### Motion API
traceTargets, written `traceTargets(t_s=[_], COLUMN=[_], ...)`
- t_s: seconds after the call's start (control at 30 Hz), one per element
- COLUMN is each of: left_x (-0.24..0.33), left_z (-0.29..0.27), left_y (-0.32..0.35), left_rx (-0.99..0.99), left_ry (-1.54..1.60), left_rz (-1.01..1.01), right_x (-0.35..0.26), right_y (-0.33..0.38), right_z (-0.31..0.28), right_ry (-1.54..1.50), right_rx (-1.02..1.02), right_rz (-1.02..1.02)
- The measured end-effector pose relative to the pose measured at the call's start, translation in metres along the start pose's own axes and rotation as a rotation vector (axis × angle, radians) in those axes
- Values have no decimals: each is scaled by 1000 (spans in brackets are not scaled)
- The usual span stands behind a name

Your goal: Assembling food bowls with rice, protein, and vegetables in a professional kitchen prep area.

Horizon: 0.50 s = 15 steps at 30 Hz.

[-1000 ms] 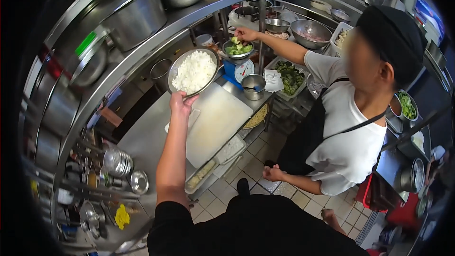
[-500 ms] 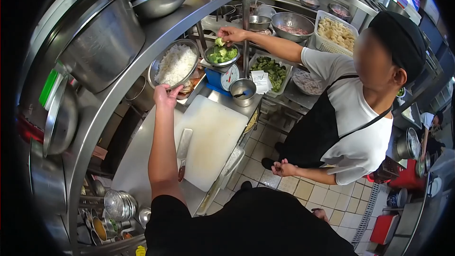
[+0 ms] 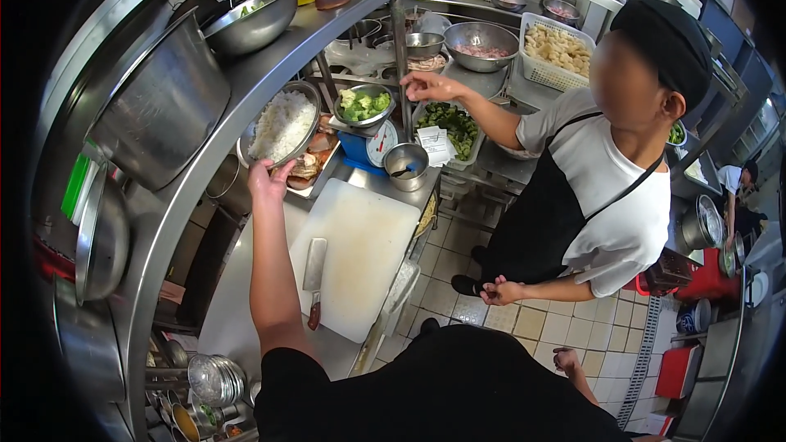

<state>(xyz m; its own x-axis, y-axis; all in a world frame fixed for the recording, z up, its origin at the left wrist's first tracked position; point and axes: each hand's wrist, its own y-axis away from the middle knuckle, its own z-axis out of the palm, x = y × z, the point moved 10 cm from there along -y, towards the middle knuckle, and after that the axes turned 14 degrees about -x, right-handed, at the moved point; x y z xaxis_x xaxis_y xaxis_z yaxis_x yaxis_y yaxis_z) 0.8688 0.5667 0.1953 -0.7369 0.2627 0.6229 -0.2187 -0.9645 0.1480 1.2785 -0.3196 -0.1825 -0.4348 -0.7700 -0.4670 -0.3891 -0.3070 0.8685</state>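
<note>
My left hand (image 3: 270, 181) grips the near rim of a metal bowl (image 3: 314, 108) of white rice (image 3: 282, 125), thumb and fingers at its edge. The bowl tilts above a tray of cooked meat (image 3: 308, 165). Low at my right side, my right hand (image 3: 565, 359) has its fingers curled; what they hold, if anything, I cannot make out. Beyond the rice, a bowl of broccoli (image 3: 365, 104) rests on a blue scale (image 3: 358, 147). A co-worker's hand (image 3: 431, 87) hovers to the right of it, apart from the broccoli.
A cleaver (image 3: 314, 266) lies along the left edge of a white cutting board (image 3: 360, 245). A small metal pot (image 3: 406, 165) stands behind the board. The co-worker (image 3: 606, 172) stands close on the right. A steel shelf (image 3: 192, 160) with a large pot (image 3: 164, 102) curves along the left.
The co-worker's hand has left the broccoli bowl and moved right; the piece it held now lies out of its fingers. My left hand still grips the rice bowl. The view has shifted slightly.
</note>
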Motion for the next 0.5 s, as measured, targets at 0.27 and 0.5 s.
traceTargets(t_s=[0.27, 0.5], left_x=[-4, -13], left_z=[20, 22], left_y=[5, -12], left_rx=[-26, 6], left_ry=[-26, 1], left_rz=[-23, -32], right_x=[49, 54], right_y=[-6, -3], right_z=[-1, -9], right_ry=[-127, -15], right_rx=[-57, 45], right_rz=[-13, 71])
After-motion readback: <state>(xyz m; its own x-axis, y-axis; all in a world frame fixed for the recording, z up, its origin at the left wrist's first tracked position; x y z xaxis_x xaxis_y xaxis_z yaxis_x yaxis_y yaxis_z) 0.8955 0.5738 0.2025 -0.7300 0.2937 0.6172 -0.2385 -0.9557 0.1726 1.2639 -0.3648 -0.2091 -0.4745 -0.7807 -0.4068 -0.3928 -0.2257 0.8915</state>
